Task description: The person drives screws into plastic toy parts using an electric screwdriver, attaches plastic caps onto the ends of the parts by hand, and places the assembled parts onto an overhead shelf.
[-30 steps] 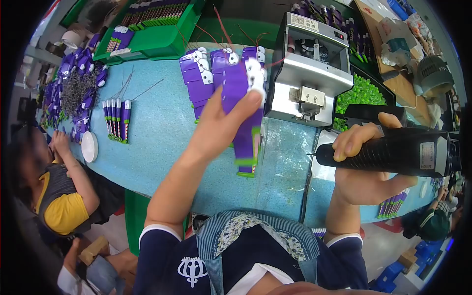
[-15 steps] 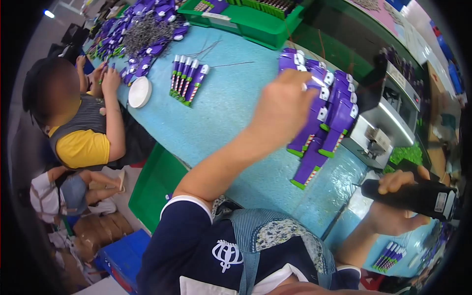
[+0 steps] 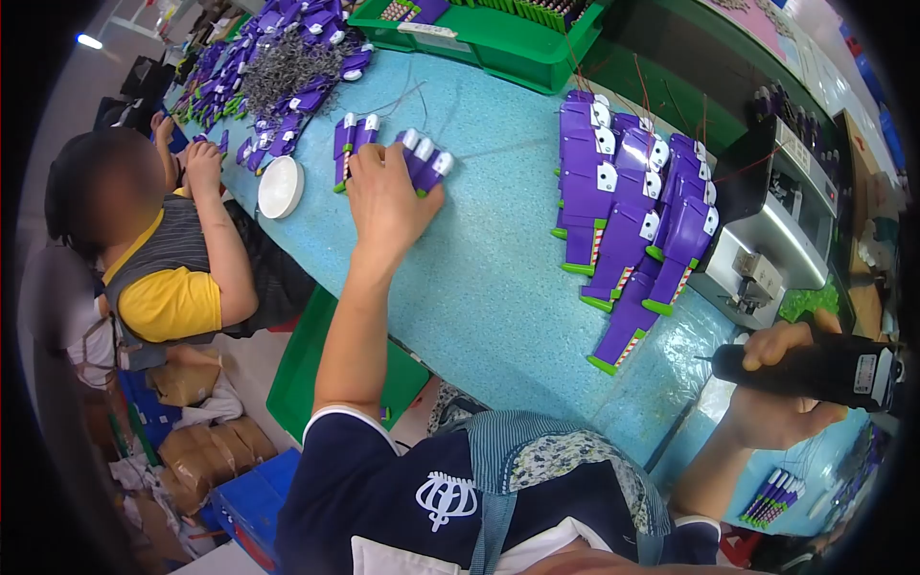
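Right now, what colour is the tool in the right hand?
The tool is black, with a whitish label; best seen in the head view.

The left grip (image 3: 388, 201) covered the middle of a row of slim parts (image 3: 431, 172) on the desk (image 3: 479, 268), near a white dish (image 3: 281, 188). The right grip (image 3: 767, 419) held a black driver (image 3: 800, 370) near a silver machine (image 3: 781, 235). Wide purple panels (image 3: 631, 232) overlapped in columns beside the machine.

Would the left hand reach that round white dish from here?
Probably yes: the left hand is at the purple pieces close by, with bare blue tabletop showing towards the white dish.
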The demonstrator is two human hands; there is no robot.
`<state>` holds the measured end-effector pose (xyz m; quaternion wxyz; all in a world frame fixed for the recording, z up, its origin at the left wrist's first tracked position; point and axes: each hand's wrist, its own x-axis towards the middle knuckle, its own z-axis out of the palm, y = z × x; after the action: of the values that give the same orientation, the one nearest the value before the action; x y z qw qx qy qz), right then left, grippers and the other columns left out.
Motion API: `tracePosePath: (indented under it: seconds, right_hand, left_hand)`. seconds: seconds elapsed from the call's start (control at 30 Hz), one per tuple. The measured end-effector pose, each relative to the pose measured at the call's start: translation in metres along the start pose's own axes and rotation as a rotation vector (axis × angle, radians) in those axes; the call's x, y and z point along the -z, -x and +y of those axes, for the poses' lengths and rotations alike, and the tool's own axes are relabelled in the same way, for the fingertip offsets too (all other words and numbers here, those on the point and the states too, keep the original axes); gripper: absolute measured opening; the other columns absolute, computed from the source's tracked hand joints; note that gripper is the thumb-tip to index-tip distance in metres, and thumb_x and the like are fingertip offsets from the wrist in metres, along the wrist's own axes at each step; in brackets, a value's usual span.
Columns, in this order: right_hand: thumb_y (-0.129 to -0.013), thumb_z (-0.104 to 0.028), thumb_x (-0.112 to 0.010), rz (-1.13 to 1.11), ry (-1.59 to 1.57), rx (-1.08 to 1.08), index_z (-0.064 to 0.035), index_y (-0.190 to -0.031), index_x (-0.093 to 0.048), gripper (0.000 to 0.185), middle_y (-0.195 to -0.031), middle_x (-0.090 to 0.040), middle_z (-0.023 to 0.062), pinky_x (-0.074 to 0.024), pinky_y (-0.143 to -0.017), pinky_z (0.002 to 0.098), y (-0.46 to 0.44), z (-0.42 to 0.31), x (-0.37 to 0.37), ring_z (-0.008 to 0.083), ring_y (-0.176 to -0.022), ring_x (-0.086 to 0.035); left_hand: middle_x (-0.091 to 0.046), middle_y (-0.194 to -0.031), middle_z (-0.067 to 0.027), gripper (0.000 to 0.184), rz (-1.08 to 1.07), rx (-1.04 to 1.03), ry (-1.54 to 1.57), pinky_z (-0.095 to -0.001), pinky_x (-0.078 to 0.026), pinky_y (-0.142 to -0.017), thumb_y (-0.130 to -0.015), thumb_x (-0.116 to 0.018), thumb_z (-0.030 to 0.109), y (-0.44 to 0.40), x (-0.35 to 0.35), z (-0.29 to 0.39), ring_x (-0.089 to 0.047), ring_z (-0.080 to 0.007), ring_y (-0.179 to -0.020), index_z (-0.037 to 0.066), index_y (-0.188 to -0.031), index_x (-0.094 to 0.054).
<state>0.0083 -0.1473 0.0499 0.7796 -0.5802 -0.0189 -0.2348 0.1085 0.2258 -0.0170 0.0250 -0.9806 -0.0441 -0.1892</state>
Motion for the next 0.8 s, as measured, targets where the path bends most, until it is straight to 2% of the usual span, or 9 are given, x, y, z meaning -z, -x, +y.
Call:
tracePosePath:
  seconds: [0.03, 0.1, 0.17, 0.37, 0.43, 0.5, 0.6, 0.7, 0.8]
  right_hand:
    - [-0.082, -0.076, -0.033, 0.006, 0.010, -0.002, 0.0061, -0.127, -0.034, 0.094, -0.069, -0.049, 0.0110, -0.0418, -0.055, 0.0281, 0.000, 0.000, 0.001, 0.0176, -0.055, -0.047]
    - [-0.087, -0.068, -0.038, -0.123, -0.080, 0.019, 0.0040, -0.128, -0.034, 0.083, -0.075, -0.050, 0.0109, -0.0388, -0.060, 0.0290, 0.000, 0.000, 0.004, 0.0175, -0.062, -0.048]
    - [-0.087, -0.069, -0.037, -0.108, -0.068, 0.019, 0.0042, -0.127, -0.034, 0.083, -0.074, -0.050, 0.0110, -0.0389, -0.060, 0.0289, 0.001, -0.001, 0.003, 0.0177, -0.061, -0.047]
    - [-0.087, -0.069, -0.036, -0.063, -0.031, 0.038, 0.0049, -0.125, -0.035, 0.083, -0.071, -0.050, 0.0109, -0.0393, -0.058, 0.0279, 0.003, -0.004, 0.006, 0.0173, -0.058, -0.047]
    - [-0.081, -0.079, -0.031, 0.053, 0.020, 0.004, 0.0052, -0.126, -0.037, 0.095, -0.067, -0.050, 0.0107, -0.0414, -0.053, 0.0294, 0.004, -0.004, 0.008, 0.0179, -0.052, -0.046]
    - [-0.081, -0.078, -0.030, 0.053, 0.019, 0.005, 0.0052, -0.126, -0.037, 0.095, -0.067, -0.050, 0.0109, -0.0414, -0.052, 0.0294, 0.004, -0.002, 0.010, 0.0180, -0.053, -0.047]
    - [-0.082, -0.078, -0.029, 0.044, 0.006, 0.003, 0.0052, -0.125, -0.038, 0.094, -0.067, -0.051, 0.0114, -0.0416, -0.052, 0.0291, 0.005, 0.000, 0.010, 0.0180, -0.053, -0.048]
    - [-0.082, -0.078, -0.028, 0.032, -0.013, 0.008, 0.0053, -0.125, -0.038, 0.094, -0.067, -0.051, 0.0119, -0.0421, -0.052, 0.0287, 0.006, -0.001, 0.010, 0.0181, -0.053, -0.049]
    - [-0.083, -0.077, -0.028, 0.030, -0.014, 0.012, 0.0053, -0.124, -0.038, 0.093, -0.068, -0.052, 0.0122, -0.0426, -0.053, 0.0287, 0.006, -0.003, 0.012, 0.0182, -0.053, -0.049]
  left_hand:
    - [-0.057, -0.098, -0.0184, 0.070, -0.007, -0.005, 0.008, -0.0414, -0.046, -0.084, -0.059, -0.084, 0.040, 0.001, 0.005, 0.001, -0.056, -0.0352, -0.096, -0.002, -0.109, -0.057]
    - [-0.056, -0.101, -0.0189, 0.070, -0.196, -0.035, 0.407, -0.0411, -0.046, -0.085, -0.060, -0.085, 0.038, 0.001, 0.016, -0.003, -0.057, -0.0343, -0.097, -0.001, -0.110, -0.055]
    - [-0.058, -0.101, -0.0199, 0.077, -0.375, 0.202, 0.607, -0.0357, -0.050, -0.074, -0.061, -0.086, 0.035, -0.014, 0.017, -0.005, -0.061, -0.0280, -0.086, -0.008, -0.114, -0.050]
    - [-0.058, -0.103, -0.0151, 0.076, -0.621, 0.257, 0.837, -0.0296, -0.050, -0.069, -0.063, -0.084, 0.022, -0.033, -0.002, -0.026, -0.059, -0.0175, -0.082, -0.006, -0.122, -0.046]
    - [-0.058, -0.104, -0.0133, 0.077, -0.672, 0.196, 0.993, -0.0288, -0.049, -0.067, -0.062, -0.084, 0.017, -0.023, 0.011, -0.024, -0.057, -0.0150, -0.081, -0.005, -0.125, -0.045]
    - [-0.059, -0.101, -0.0116, 0.077, -0.713, 0.173, 0.989, -0.0279, -0.048, -0.066, -0.062, -0.086, 0.016, -0.016, 0.013, -0.020, -0.054, -0.0133, -0.080, -0.004, -0.124, -0.047]
    - [-0.063, -0.091, -0.0061, 0.063, -0.805, 0.170, 1.025, -0.0261, -0.048, -0.069, -0.064, -0.085, 0.009, -0.011, 0.003, -0.019, -0.058, -0.0120, -0.082, -0.002, -0.117, -0.053]
    - [-0.065, -0.090, -0.0063, 0.052, -0.909, 0.288, 1.274, -0.0249, -0.048, -0.073, -0.067, -0.082, 0.005, -0.012, 0.006, -0.024, -0.061, -0.0123, -0.081, -0.001, -0.111, -0.054]
    - [-0.066, -0.089, -0.0074, 0.047, -0.971, 0.248, 1.335, -0.0258, -0.049, -0.073, -0.068, -0.080, 0.001, -0.006, 0.020, -0.020, -0.062, -0.0123, -0.080, -0.001, -0.107, -0.054]
